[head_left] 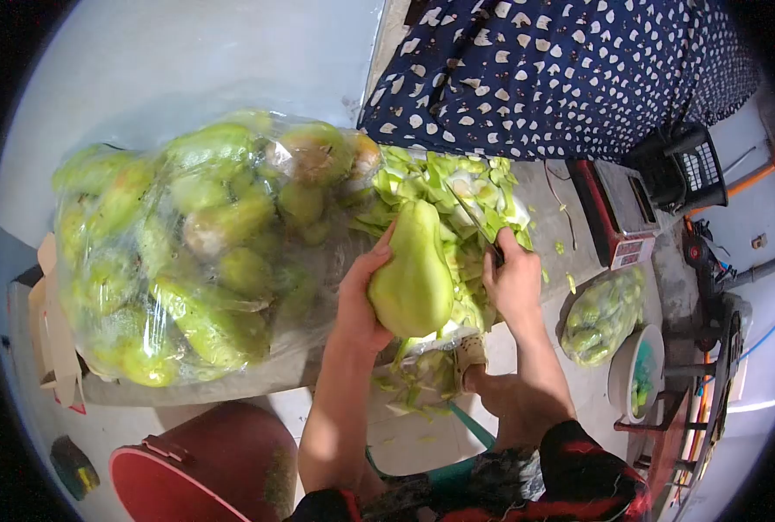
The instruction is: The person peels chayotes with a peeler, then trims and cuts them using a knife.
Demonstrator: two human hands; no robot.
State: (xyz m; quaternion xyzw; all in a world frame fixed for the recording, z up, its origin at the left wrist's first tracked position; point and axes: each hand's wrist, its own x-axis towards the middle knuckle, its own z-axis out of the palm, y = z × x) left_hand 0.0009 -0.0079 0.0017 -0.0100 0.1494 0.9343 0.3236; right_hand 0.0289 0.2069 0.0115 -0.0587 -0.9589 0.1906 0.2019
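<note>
Hands at centre of the frame: the left hand [361, 296] cups, fingers spread, the left flank of a large pale-green fruit [414, 278], narrow end uppermost; the right hand [515, 274] is closed about the dark handle of a knife [467, 208]. The blade slants toward the upper left, beside the fruit; whether it touches the skin cannot be told. Both forearms rise from the lower edge, wrists apart. Peeling appears to be the step in hand; a further stroke would call for a steady left hold and the edge laid shallowly against the skin. Around and behind lie peelings [487, 178] on the desk [292, 365]; at left, a clear bag of fruit [209, 313].
</note>
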